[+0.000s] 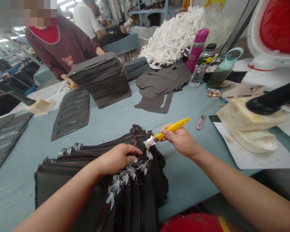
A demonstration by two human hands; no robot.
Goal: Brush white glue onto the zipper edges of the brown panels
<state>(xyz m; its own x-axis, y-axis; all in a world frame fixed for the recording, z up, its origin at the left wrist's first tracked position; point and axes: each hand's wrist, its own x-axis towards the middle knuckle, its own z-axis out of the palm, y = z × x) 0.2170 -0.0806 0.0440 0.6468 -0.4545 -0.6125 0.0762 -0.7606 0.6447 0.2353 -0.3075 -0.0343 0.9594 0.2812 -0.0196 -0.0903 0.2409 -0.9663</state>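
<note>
A brush with a yellow handle (175, 126) is gripped in my right hand (182, 141). Its bristles (149, 142), coated with white paste, touch or hover just over the edge of a dark piece; I cannot tell which. My left hand (119, 158) rests on the fanned stack of dark flat pieces (70, 180), with thumb and fingers closed on the edge of one piece near the bristles. White paste (125, 177) is smeared along several edges of the stack. The fingertips of my left hand are partly hidden among the pieces.
A white container (244, 122) with a dark handle stands on a white board (227, 138) at right. Pink thread snips (201, 122) lie nearby. Bottles, including a magenta flask (197, 48), stand behind. Across the table (111, 119), a person (65, 48) stands by a tall grey stack (103, 80).
</note>
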